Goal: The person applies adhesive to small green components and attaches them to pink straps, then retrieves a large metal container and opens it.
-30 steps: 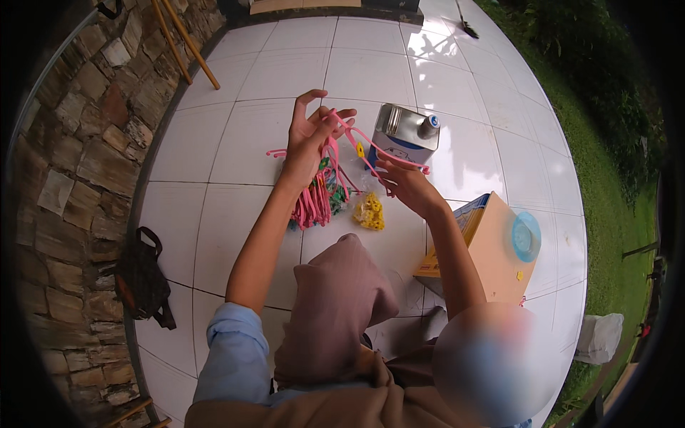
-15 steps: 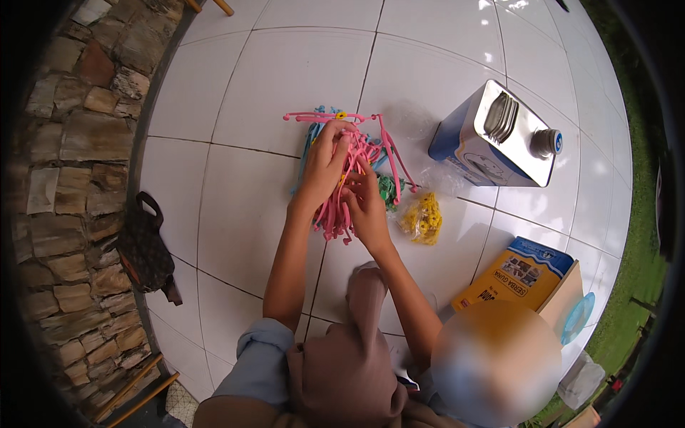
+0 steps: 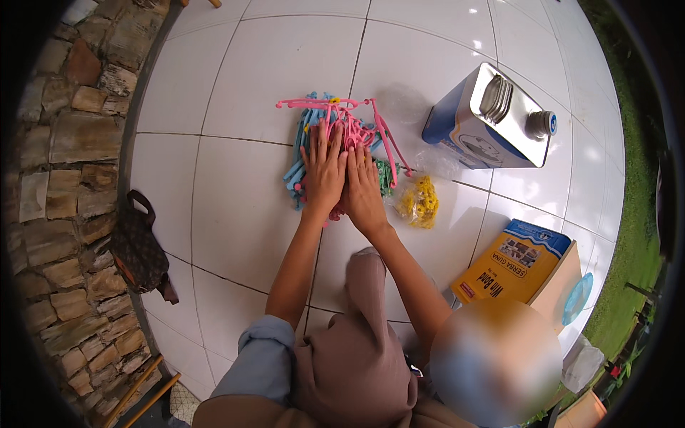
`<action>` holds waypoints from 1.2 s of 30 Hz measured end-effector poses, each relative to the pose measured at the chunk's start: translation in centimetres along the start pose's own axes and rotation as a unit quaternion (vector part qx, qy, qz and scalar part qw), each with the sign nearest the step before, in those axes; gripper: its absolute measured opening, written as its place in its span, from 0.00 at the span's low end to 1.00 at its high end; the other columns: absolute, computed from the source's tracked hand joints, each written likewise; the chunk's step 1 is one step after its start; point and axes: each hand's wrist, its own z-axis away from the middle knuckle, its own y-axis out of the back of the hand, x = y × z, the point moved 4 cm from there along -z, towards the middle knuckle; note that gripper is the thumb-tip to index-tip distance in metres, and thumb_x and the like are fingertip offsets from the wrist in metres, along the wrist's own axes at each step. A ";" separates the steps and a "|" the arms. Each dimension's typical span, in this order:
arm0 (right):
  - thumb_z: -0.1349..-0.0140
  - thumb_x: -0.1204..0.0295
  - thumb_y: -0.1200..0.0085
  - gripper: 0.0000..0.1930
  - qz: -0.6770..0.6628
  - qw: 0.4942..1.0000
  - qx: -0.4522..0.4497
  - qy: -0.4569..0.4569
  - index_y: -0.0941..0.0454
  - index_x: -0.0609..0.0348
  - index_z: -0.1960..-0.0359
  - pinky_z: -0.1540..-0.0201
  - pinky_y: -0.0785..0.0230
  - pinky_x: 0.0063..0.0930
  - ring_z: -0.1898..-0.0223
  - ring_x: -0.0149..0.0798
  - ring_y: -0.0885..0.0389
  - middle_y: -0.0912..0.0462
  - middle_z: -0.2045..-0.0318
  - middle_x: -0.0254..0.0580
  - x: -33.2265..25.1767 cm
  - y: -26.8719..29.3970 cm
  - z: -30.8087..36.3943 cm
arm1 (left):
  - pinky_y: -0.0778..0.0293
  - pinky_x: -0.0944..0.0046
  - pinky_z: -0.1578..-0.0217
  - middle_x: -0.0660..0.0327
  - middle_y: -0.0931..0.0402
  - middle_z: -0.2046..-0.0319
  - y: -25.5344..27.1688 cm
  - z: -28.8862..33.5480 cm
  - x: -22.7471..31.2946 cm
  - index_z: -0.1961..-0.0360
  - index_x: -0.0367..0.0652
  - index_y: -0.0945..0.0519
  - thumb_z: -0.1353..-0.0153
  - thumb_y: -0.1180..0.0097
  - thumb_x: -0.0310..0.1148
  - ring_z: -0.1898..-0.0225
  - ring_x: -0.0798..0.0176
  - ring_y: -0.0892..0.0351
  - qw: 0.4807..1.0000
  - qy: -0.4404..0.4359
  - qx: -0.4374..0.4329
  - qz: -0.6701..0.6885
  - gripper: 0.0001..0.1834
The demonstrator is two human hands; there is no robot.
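My left hand (image 3: pixel 325 171) lies on a bundle of thin pink plastic pieces (image 3: pixel 357 134), fingers stretched out and a little spread. Close beside it, my right hand (image 3: pixel 364 187) rests on the same bundle, its fingers extended too. Both hands hide much of the pile. Light-blue plastic pieces (image 3: pixel 295 173) show under and left of the pink ones. A longer pink rod with knobbed ends (image 3: pixel 305 103) lies across the far end, with a small yellow piece on it. Another pink rod (image 3: pixel 389 143) slants down at the right.
Right of my hands are green pieces (image 3: pixel 386 175) and a clear bag of yellow pieces (image 3: pixel 421 202). A square metal can (image 3: pixel 457 127) and a yellow-and-blue box (image 3: pixel 510 260) stand farther right. A dark bag (image 3: pixel 139 246) lies by the stone wall (image 3: pixel 82 143) at left.
Both hands have gone from bent fingers working among the pink pieces to lying flat on the bundle. The near pink ends are now mostly covered. The view has shifted slightly.
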 end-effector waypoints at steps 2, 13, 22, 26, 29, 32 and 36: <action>0.45 0.76 0.57 0.33 -0.039 0.999 -0.020 -0.009 0.54 0.67 0.37 0.36 0.59 0.45 0.35 0.56 0.56 0.53 0.37 0.59 0.0 1.6 0.2 | 0.65 0.32 0.42 0.56 0.63 0.33 0.3 0.1 -0.3 0.35 0.55 0.50 0.36 0.64 0.35 0.33 0.46 0.64 1.000 0.007 -0.010 -0.008 0.27; 0.42 0.71 0.53 0.16 -0.009 0.986 -0.122 -0.116 0.30 0.60 0.52 0.57 0.32 0.41 0.62 0.53 0.23 0.21 0.65 0.55 -1.3 24.7 15.2 | 0.39 0.57 0.47 0.51 0.30 0.52 4.8 1.3 24.4 0.50 0.43 0.31 0.40 0.53 0.35 0.47 0.48 0.35 0.916 -0.260 -0.098 0.288 0.17; 0.40 0.69 0.53 0.15 0.044 0.976 -0.067 -0.201 0.30 0.60 0.53 0.58 0.30 0.35 0.63 0.48 0.21 0.20 0.66 0.48 1.9 36.4 21.3 | 0.33 0.59 0.51 0.52 0.28 0.54 5.7 4.6 37.8 0.49 0.43 0.30 0.39 0.54 0.41 0.51 0.54 0.28 0.817 -0.372 -0.411 0.159 0.19; 0.42 0.72 0.51 0.15 -0.031 0.991 0.013 -0.127 0.30 0.60 0.53 0.57 0.31 0.35 0.63 0.48 0.22 0.21 0.64 0.51 4.2 35.1 12.9 | 0.35 0.56 0.52 0.52 0.28 0.59 5.2 -0.9 33.9 0.56 0.44 0.27 0.46 0.47 0.35 0.54 0.49 0.30 0.911 -0.326 -0.174 0.181 0.15; 0.45 0.72 0.48 0.19 -0.011 0.991 0.113 -0.065 0.33 0.62 0.50 0.54 0.33 0.38 0.57 0.52 0.26 0.26 0.59 0.55 6.9 33.8 5.3 | 0.37 0.53 0.50 0.53 0.32 0.57 3.7 -4.7 30.0 0.57 0.45 0.27 0.49 0.44 0.34 0.51 0.48 0.35 0.954 -0.274 0.010 0.121 0.17; 0.49 0.69 0.44 0.28 0.053 0.970 0.232 -0.049 0.40 0.57 0.45 0.53 0.35 0.46 0.51 0.60 0.34 0.36 0.48 0.56 9.8 32.2 0.3 | 0.39 0.48 0.49 0.50 0.38 0.52 0.8 -7.7 27.6 0.51 0.44 0.32 0.51 0.43 0.34 0.49 0.45 0.39 0.982 -0.169 0.051 0.065 0.24; 0.50 0.67 0.44 0.29 0.108 0.964 0.231 -0.070 0.39 0.56 0.45 0.54 0.33 0.44 0.53 0.57 0.32 0.35 0.48 0.48 9.0 29.2 -3.3 | 0.39 0.48 0.50 0.50 0.37 0.53 -1.0 -10.8 24.8 0.47 0.39 0.38 0.51 0.42 0.37 0.49 0.47 0.39 0.997 -0.035 0.064 -0.035 0.31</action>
